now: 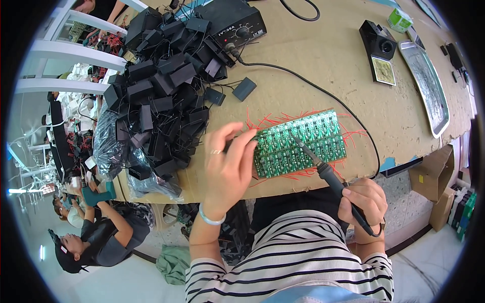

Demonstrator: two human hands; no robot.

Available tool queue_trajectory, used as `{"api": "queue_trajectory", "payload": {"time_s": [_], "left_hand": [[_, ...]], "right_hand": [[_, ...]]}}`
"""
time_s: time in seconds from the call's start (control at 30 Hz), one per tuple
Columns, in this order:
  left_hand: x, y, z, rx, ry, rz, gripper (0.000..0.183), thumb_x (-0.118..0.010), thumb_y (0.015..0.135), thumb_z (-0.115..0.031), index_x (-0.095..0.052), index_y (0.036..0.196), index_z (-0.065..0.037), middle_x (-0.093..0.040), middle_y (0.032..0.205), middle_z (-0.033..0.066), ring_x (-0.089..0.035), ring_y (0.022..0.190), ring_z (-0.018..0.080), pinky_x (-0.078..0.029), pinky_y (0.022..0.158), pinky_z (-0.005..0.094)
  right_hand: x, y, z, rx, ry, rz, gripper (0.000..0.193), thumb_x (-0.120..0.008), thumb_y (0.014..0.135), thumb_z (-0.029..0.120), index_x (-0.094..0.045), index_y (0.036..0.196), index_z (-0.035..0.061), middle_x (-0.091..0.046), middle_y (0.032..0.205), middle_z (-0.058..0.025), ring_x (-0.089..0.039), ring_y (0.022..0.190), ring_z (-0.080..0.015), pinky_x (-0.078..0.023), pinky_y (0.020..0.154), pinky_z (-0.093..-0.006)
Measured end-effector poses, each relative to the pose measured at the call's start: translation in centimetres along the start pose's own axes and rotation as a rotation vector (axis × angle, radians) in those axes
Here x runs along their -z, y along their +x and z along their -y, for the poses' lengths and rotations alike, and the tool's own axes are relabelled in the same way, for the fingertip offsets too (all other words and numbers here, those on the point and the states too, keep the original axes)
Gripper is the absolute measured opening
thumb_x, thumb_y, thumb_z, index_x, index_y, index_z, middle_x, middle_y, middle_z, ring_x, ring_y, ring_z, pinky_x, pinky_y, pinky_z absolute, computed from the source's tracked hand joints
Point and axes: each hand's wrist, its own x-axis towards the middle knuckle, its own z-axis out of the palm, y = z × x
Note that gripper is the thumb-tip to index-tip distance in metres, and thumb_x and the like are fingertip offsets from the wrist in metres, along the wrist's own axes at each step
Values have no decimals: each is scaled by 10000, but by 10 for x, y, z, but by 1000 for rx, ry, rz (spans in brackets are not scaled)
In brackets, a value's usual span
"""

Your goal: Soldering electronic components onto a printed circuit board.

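Observation:
A green circuit board panel (299,146) lies on the table, red wires sticking out around its edges. My right hand (365,202) grips a soldering iron (331,177), its tip over the upper middle of the panel. At the panel's left edge, my left hand (230,161) has its fingers bent and drawn together. Something dark shows between those fingers, too hidden to name. Left of this hand rises a heap of small black plastic boxes (156,91) with thin black leads. Two boxes (244,90) lie apart from the heap, above the panel.
A black soldering station (235,25) stands at the back, its cable (323,91) curving around the panel to the right. Farther right are an iron stand with a yellowish sponge (383,69) and a metal tray (427,88). Another person (108,235) sits at lower left.

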Motion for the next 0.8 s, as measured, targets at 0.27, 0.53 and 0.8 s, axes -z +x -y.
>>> {"api": "queue_trajectory", "payload": {"time_s": [0.27, 0.53, 0.8], "left_hand": [[8, -63, 3, -90, 25, 54, 383, -722, 831, 26, -723, 1202, -68, -618, 1278, 122, -596, 1156, 306, -493, 933, 392], [14, -23, -2, 50, -62, 90, 298, -713, 853, 97, -755, 1113, -41, -541, 946, 95, -594, 795, 170, -464, 624, 280], [-5, -9, 6, -106, -72, 123, 217, -763, 794, 74, -724, 987, -19, -581, 927, 77, -632, 789, 233, -517, 658, 340]], "right_hand": [[2, -1, -2, 22, 33, 1, 318, -747, 684, -67, -674, 976, 34, -671, 775, -57, -626, 581, -212, -520, 511, -318], [-5, 0, 0, 24, 36, 31, 311, -782, 691, -43, -685, 972, 48, -677, 787, -52, -642, 602, -205, -518, 520, -314], [-14, 1, -1, 42, 55, 57, 323, -788, 676, -40, -696, 972, 50, -679, 793, -44, -636, 599, -193, -511, 517, -302]]}}
